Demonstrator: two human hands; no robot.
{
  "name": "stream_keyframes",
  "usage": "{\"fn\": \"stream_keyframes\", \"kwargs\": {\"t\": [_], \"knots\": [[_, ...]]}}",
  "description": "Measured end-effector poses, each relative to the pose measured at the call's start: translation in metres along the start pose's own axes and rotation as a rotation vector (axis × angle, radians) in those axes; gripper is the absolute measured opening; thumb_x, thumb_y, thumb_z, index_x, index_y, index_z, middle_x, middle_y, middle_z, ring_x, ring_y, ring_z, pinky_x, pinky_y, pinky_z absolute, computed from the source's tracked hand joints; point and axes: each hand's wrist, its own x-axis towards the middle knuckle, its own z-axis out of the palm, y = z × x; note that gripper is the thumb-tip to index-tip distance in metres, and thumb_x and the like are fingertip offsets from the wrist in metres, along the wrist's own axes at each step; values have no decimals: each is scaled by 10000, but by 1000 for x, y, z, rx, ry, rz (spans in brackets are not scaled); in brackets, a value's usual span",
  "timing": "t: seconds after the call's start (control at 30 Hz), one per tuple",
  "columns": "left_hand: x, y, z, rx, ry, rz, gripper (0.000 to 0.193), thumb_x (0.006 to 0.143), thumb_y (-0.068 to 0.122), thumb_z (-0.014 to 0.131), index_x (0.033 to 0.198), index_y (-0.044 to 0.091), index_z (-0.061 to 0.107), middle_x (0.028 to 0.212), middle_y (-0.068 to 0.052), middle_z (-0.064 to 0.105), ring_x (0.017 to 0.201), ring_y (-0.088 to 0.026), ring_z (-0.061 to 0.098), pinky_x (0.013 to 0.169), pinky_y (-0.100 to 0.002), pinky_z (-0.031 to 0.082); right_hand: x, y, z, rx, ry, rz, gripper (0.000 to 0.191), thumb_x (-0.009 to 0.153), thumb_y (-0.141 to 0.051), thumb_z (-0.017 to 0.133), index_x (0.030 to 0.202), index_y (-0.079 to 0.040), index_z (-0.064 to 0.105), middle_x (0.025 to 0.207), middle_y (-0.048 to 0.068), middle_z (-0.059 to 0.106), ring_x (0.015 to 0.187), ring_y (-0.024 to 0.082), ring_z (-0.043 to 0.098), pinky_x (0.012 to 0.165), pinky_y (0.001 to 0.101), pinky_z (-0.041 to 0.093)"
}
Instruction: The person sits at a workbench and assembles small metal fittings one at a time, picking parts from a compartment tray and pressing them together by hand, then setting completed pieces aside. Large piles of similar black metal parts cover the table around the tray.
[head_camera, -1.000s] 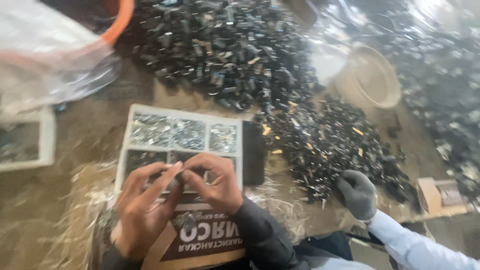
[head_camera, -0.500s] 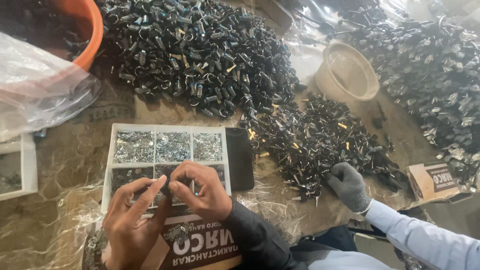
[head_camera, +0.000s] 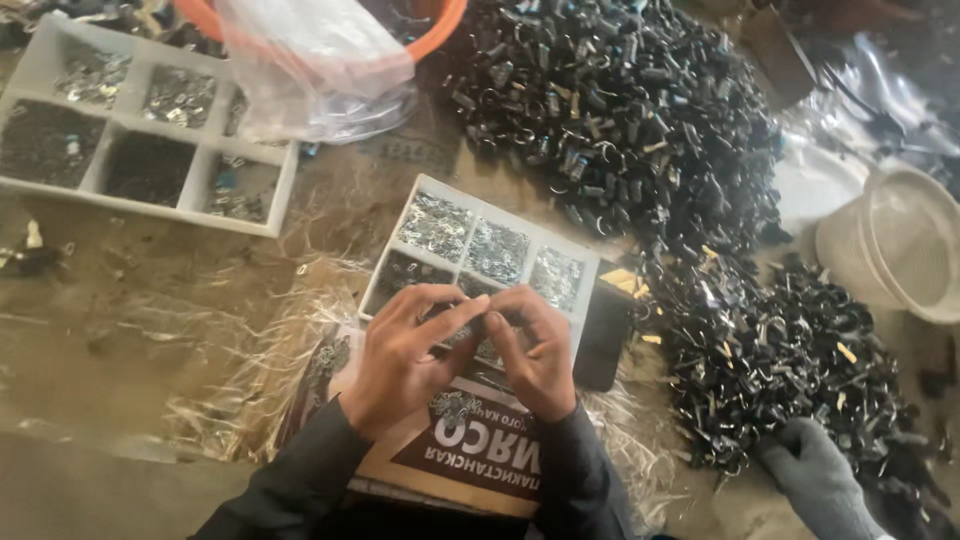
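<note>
My left hand (head_camera: 405, 355) and my right hand (head_camera: 530, 350) meet fingertip to fingertip over a white compartment tray (head_camera: 590, 255) of small shiny metal parts. Between the fingertips sits a small dark part (head_camera: 478, 322), pinched from both sides; its shape is too small to tell. Both wrists rest above a brown printed cardboard piece (head_camera: 470, 460). A big heap of small black parts (head_camera: 640, 130) lies beyond the tray and spreads to the right.
A second white compartment tray (head_camera: 285, 180) stands at the upper left. An orange basin (head_camera: 440, 25) with a clear plastic bag (head_camera: 320, 60) is at the top. A pale round basket (head_camera: 900, 250) sits far right. Another person's grey-gloved hand (head_camera: 820, 475) rests at the lower right.
The view has swung, so the tray and hands sit further right and the second tray has come into sight. My fingers stay together on the small part.
</note>
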Motion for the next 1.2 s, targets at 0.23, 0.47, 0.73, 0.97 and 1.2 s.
{"fn": "stream_keyframes", "kwargs": {"t": [0.23, 0.47, 0.73, 0.97, 1.2], "knots": [[-2, -3, -1, 5, -7, 13, 476, 798, 77, 831, 1260, 108, 720, 1130, -83, 676, 1028, -277, 674, 862, -380, 556, -2, 2, 1, 16, 4, 34, 80, 1011, -58, 640, 1018, 12, 678, 966, 58, 696, 883, 120, 666, 803, 257, 537], [-2, -7, 0, 18, -20, 19, 450, 788, 122, 831, 1226, 88, 731, 1125, -87, 678, 1018, -270, 668, 870, -387, 552, -2, 2, 5, -73, 72, -44, 54, 958, -35, 697, 982, 14, 693, 976, 66, 719, 892, 125, 667, 798, 256, 527], [0, -5, -3, 11, -6, 24, 438, 787, 138, 836, 1208, 81, 734, 1106, -86, 675, 998, -269, 665, 850, -390, 550, -3, 7, 0, 99, 40, 135, 71, 950, -26, 703, 991, 32, 712, 988, 65, 725, 920, 121, 669, 832, 254, 524], [1, -6, -3, 29, 7, 41, 445, 787, 131, 829, 1218, 87, 728, 1110, -88, 672, 1005, -281, 664, 847, -392, 550, -3, 9, 1, 128, 33, 109, 75, 962, -26, 687, 994, 41, 701, 1004, 74, 708, 933, 127, 662, 840, 262, 524], [-1, -8, -1, 53, -22, 41, 452, 783, 112, 819, 1224, 84, 722, 1113, -90, 674, 1008, -278, 664, 853, -405, 548, -5, 13, 2, 18, 56, 56, 68, 929, -16, 727, 963, 36, 699, 975, 72, 698, 904, 127, 653, 806, 261, 523]]}}
